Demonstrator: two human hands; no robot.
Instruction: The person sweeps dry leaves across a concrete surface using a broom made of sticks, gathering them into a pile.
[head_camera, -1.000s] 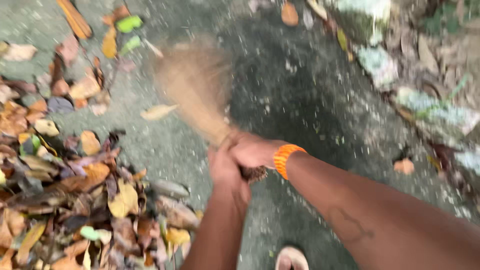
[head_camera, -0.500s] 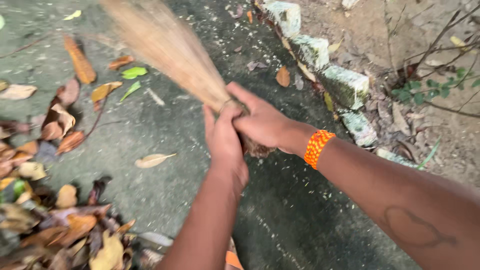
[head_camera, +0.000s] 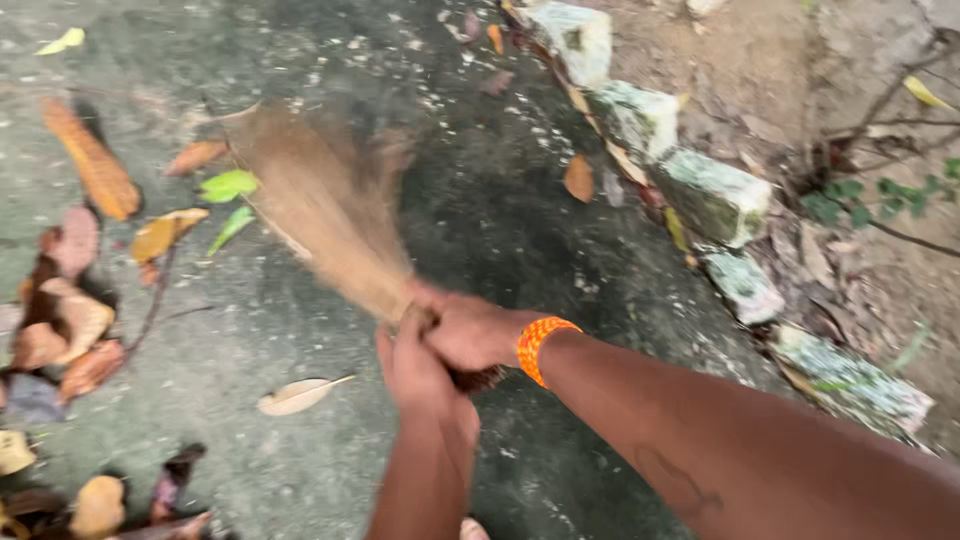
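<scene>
Head camera looks down on two bare arms that meet near the middle of the frame. The right hand (head_camera: 470, 330) comes in from the lower right, forearm stretched long across the picture, an orange wristband (head_camera: 540, 348) at its wrist. It is closed around the bound neck of a straw broom (head_camera: 325, 205). The left hand (head_camera: 415, 370) rises from the bottom edge, its forearm almost upright, and is wrapped around the same neck just below and beside the right one, the two hands touching.

The broom lies over grey concrete ground (head_camera: 520, 200), its bristles blurred. Its long axis runs from the hands up and to the left, the fanned bristle end pointing toward the upper left and the short stub end poking out under the right hand. Two green leaves (head_camera: 228, 186) lie just beside the bristles on their left. Brown and orange dry leaves (head_camera: 90, 170) are scattered farther left, and one pale leaf (head_camera: 295, 397) lies near the left hand. A row of pale stones (head_camera: 715, 195) edges the ground on the right, well apart from the broom, with bare soil (head_camera: 760, 60) beyond.
</scene>
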